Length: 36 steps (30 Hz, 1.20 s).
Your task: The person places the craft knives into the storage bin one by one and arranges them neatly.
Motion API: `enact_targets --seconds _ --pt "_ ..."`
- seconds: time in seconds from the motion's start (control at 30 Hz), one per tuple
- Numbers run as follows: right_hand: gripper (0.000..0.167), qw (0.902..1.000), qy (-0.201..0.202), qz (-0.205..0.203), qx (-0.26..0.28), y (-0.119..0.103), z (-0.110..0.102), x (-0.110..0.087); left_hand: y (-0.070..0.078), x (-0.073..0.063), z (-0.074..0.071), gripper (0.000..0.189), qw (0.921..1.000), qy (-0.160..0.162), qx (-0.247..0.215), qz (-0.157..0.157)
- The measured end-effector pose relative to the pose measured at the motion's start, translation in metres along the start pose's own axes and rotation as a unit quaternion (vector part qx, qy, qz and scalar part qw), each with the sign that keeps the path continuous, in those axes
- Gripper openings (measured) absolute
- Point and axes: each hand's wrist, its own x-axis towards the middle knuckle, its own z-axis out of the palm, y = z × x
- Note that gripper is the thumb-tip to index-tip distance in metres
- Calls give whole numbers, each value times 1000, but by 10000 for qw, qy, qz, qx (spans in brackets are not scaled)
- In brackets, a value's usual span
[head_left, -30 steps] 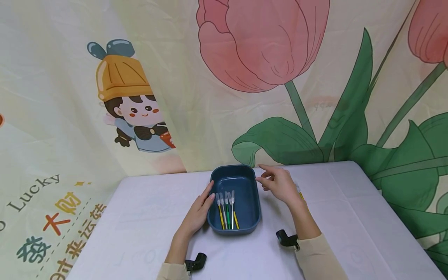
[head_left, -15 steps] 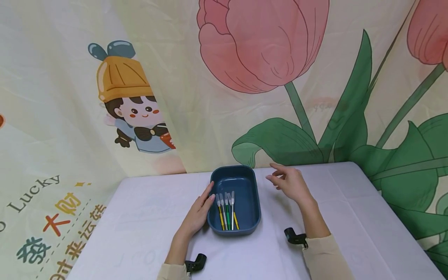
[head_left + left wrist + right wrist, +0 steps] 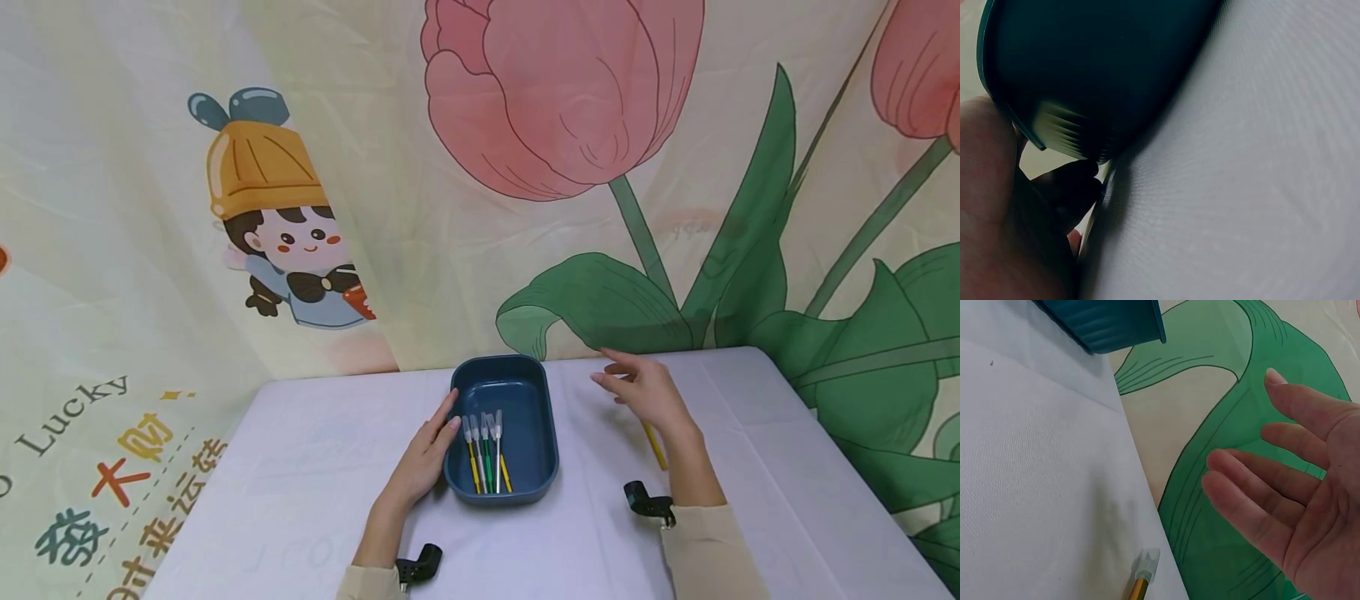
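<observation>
A dark blue rectangular tray [image 3: 525, 492] stands on the white table. My left hand [image 3: 420, 458] holds its left side, thumb at the rim and fingers along the outer wall; in the left wrist view, the fingers [image 3: 1069, 187] meet the tray wall [image 3: 1104, 56]. Several slim pen-like sticks [image 3: 486, 454] with clear caps and yellow, green or silvery shafts lie inside. My right hand [image 3: 641, 387], over the table right of the tray, has nothing in its loosely bent fingers [image 3: 1254, 519]. Below it lies another stick [image 3: 655, 446], yellow with a clear cap [image 3: 1147, 564], partly hidden by the hand.
White cloth covers the table [image 3: 330, 483]. Directly behind its far edge hangs a printed backdrop [image 3: 420, 250] with tulips and a cartoon figure. Black wrist cameras [image 3: 648, 502] jut out from both wrists near the sleeves.
My right hand has moved rightward from the tray's right rim, over the table. The left hand and the tray stay in place.
</observation>
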Motion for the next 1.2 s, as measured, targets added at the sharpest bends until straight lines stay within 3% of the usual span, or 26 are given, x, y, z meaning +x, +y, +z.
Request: enact_targets --seconds 0.7,1.2 --pt "59 9997 -31 70 -224 24 -12 1 -2 0 1 57 9999 10 -144 33" --pt "56 9974 -87 503 -512 36 -13 1 -2 1 1 56 9998 -6 -206 62"
